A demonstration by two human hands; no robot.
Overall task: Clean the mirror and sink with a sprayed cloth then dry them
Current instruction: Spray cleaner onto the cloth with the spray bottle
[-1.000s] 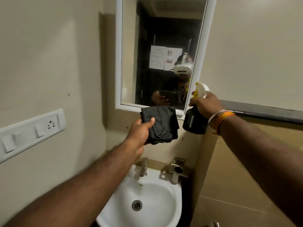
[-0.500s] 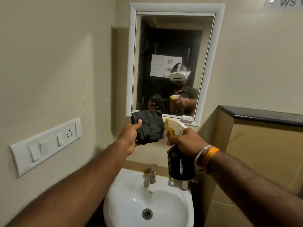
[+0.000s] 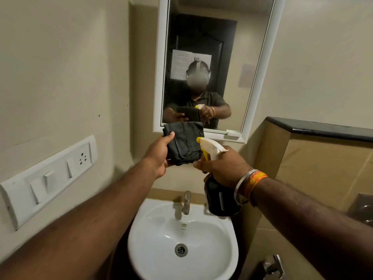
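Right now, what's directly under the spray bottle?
The spray bottle hangs over the white sink's back right rim, beside the tap. The bottle covers the rim beneath it.

A folded dark grey cloth (image 3: 184, 143) is hanging upright in front of the mirror's lower left corner, its stitched seam facing the camera. A spray bottle (image 3: 219, 196) with a black body and white and yellow head is pointing its nozzle left, right beside the cloth. The white-framed mirror (image 3: 203, 63) is hanging on the far wall, and the white sink (image 3: 141, 239) is sitting below it, nearer.
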